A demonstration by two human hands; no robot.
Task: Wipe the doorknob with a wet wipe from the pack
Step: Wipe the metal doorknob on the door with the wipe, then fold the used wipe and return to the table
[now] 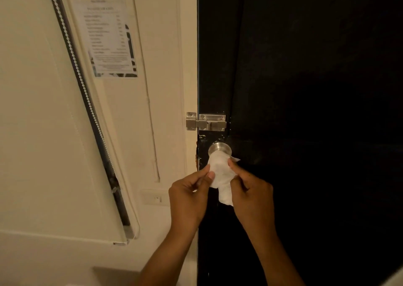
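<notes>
Dim, warm light fills a narrow entry where a cream wall (54,133) meets a black door (305,111). Nearest the camera, two bare forearms rise from the bottom edge. The left hand (189,195) pinches the left edge of a white wet wipe (220,176) between thumb and fingertips, its other fingers curled in; the right hand (250,191) pinches the wipe's right side in the same narrow grip. The wipe is bunched and partly spread between them, its lower end hanging loose below the fingers. Its upper part lies against the underside of the brushed-metal doorknob (219,148), whose top and round face are bare. Chipped paint shows on the door around the knob. Just above it a steel slide bolt (206,121) spans door and frame. To the left, low on the wall, sits a white switch plate (156,197); farther up a beaded blind cord (82,85) runs aslant, and a printed notice (109,39), too blurred to read, hangs beyond it. The pack of wipes is not in view. By the look of it, the wiping itself is just starting: the sheet is out and at the knob. The next move would call for draping the wipe over the face and closing one hand round it to rub the whole knob.
</notes>
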